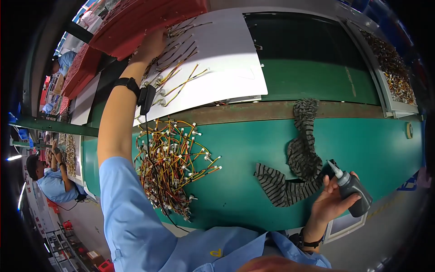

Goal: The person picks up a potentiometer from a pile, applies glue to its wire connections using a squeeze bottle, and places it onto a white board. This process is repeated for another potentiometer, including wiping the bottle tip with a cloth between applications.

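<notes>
My left hand (152,45) reaches far forward to the edge of a red tray (145,18) and rests among the wire leads (181,68) laid on a white sheet (231,59). Whether its fingers grip the tray or a wire is hidden. My right hand (333,201) holds a small dark squeeze bottle (352,188) with a pointed white nozzle, near the front edge of the green bench (362,145). A heap of red, yellow and black wire leads with white connectors (170,163) lies on the bench below my left forearm.
A striped grey cloth (301,154) lies left of the bottle. A metal tray of small wired parts (392,68) stands at the far right. More red trays (79,72) are stacked at the far left. Another person in blue (52,179) works at the left.
</notes>
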`<state>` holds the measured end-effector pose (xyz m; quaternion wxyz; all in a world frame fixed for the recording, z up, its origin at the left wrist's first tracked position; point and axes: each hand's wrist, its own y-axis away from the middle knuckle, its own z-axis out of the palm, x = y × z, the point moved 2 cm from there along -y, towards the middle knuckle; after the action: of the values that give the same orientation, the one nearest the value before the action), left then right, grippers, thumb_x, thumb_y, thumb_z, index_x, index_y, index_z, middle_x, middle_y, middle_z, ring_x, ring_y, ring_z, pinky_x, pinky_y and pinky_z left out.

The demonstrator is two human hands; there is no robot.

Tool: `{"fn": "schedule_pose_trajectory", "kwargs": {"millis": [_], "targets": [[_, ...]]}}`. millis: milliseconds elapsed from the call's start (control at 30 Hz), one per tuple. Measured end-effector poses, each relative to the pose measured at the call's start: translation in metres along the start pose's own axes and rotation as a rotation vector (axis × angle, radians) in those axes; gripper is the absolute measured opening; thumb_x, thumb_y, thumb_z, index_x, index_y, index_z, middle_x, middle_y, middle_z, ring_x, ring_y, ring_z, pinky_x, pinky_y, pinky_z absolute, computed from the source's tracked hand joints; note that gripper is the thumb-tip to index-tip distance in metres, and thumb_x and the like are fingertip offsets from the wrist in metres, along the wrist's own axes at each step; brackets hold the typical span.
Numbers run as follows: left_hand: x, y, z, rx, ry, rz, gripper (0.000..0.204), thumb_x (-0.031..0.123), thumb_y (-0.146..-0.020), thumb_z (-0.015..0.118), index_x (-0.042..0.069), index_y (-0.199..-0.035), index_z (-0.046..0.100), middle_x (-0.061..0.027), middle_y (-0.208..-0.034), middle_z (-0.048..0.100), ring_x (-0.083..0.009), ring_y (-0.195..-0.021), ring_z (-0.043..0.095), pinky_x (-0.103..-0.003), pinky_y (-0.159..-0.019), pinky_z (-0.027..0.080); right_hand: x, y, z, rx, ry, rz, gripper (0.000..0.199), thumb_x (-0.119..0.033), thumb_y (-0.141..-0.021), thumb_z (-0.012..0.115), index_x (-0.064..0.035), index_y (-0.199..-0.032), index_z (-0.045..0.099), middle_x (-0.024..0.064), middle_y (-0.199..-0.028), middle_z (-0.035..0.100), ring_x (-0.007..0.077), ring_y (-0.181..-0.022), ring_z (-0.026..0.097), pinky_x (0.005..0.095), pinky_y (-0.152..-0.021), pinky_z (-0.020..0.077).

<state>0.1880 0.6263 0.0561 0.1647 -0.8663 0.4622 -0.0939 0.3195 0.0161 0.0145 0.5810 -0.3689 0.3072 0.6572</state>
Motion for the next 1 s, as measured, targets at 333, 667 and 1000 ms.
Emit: {"fn": "schedule_pose_trajectory", "kwargs": {"millis": [333, 667, 1000], "targets": [[-0.004, 0.008, 0.018, -0.028, 0.009, -0.014, 0.027, 0.014, -0.083, 0.053, 0.007, -0.107, 0.063, -0.0243, -0.101, 0.063, -0.0409, -0.097, 0.06, -0.046, -0.083, 0.047, 0.002, 0.003, -0.011, -0.061, 0.031, -0.025, 0.062, -0.054, -0.095, 0.041, 0.0, -0.125, 0.044, 0.0059, -0.08, 0.052, 0.0113, -0.065, 0.048, 0.0319, -0.073, 0.054], [0.136, 0.143, -0.116, -0.166, 0.371, 0.156, 0.025, 0.018, -0.09, 0.055, 0.002, -0.108, 0.06, -0.0181, -0.101, 0.064, -0.0336, -0.096, 0.061, -0.041, -0.085, 0.046, -0.018, 0.045, -0.01, -0.197, -0.206, 0.029, 0.065, -0.058, -0.091, 0.045, -0.0001, -0.121, 0.049, 0.0068, -0.079, 0.05, 0.0136, -0.066, 0.045, 0.0329, -0.072, 0.0537], [0.245, 0.3, -0.134, -0.35, -0.007, 0.292, 0.007, 0.007, -0.078, 0.055, 0.004, -0.083, 0.059, -0.0102, -0.081, 0.057, -0.0288, -0.088, 0.056, -0.041, -0.079, 0.044, -0.037, 0.094, -0.05, -0.128, -0.25, 0.024, 0.066, -0.062, -0.089, 0.047, -0.0015, -0.115, 0.052, 0.006, -0.078, 0.05, 0.0124, -0.063, 0.043, 0.0293, -0.065, 0.0488]]}}
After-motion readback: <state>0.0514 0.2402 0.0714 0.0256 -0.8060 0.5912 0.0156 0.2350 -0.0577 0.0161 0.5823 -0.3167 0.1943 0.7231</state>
